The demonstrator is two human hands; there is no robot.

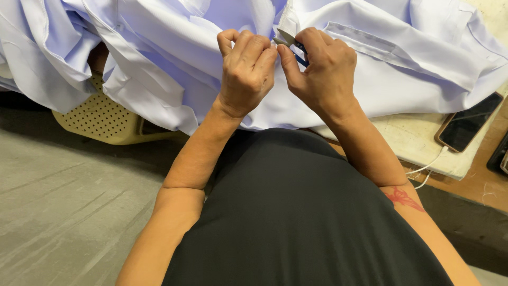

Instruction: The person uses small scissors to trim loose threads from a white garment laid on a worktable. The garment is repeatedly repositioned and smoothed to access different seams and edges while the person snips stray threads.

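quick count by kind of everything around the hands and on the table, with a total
pale lilac garment, pinched by the left hand: 1
small blue-handled thread snips, in the right hand: 1
phone on the table: 1
white cable at the phone: 1
beige perforated plastic chair: 1
total: 5

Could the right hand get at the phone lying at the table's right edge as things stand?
Probably yes. The phone lies uncovered on the table, to the right of the right hand, with nothing between them. But that hand's grip is taken up by small thread snips at the white garment.
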